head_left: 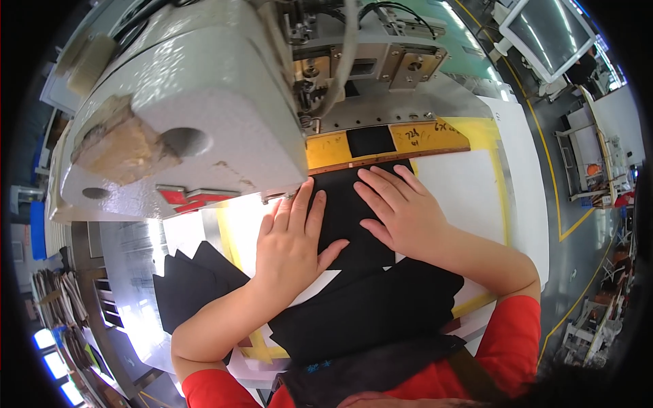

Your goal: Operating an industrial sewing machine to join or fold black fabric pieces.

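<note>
Lying nearest you, black fabric pieces [367,313] overlap; beyond them, your left hand [289,239] and right hand [411,214] rest flat, each grip wide and unclenched, on opposite sides of a black panel [344,214], which reaches the yellow bar [326,151] of the white machine [211,81].

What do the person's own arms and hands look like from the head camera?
The left hand and right hand are both bare, with five fingers each and no gloves, rings or watch visible. The forearms are uncovered too. Plain red sleeves end near the elbows, and no cables or markings show on either arm.
</note>
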Tool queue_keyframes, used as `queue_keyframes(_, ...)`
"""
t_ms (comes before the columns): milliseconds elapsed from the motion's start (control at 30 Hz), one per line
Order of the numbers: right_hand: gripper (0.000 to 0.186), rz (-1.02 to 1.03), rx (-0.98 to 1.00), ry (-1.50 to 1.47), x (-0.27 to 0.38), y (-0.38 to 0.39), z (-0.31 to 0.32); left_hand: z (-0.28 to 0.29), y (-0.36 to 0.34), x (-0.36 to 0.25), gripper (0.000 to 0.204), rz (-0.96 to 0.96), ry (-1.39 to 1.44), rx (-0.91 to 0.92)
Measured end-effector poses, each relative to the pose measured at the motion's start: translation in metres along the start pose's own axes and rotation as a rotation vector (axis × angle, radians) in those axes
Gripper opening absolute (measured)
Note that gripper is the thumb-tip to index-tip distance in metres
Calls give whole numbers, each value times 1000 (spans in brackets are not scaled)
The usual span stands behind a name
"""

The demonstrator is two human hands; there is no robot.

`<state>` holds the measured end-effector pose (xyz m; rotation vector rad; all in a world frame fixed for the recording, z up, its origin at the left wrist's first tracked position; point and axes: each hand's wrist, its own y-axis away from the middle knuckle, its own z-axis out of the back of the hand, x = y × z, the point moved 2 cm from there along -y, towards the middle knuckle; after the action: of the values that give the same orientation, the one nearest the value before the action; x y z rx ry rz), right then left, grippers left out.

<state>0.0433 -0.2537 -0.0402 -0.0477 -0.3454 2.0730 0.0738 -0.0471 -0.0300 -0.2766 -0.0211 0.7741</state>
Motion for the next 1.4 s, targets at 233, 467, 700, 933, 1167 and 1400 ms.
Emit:
queue_keyframes(233,54,-11,-19,-7,0,-3,4,-1,1,1,71,31,63,24)
queue_keyframes(467,56,-22,-36,-53,-1,-4,3,-1,-1,4,74,17,88,23)
queue_keyframes(700,55,-2,-47,-47,-3,-5,2,-1,-1,5,75,-7,38,48)
queue_keyframes(933,56,1,-58,-57,-5,-5,2,-2,0,4,74,-1,36,66)
queue_keyframes(1167,56,4,-69,-85,-6,-3,3,-3,-1,1,72,-14,11,50)
queue_keyframes(1400,51,21,-74,-99,-9,-3,0,2,-3,1,72,-7,-29,46)
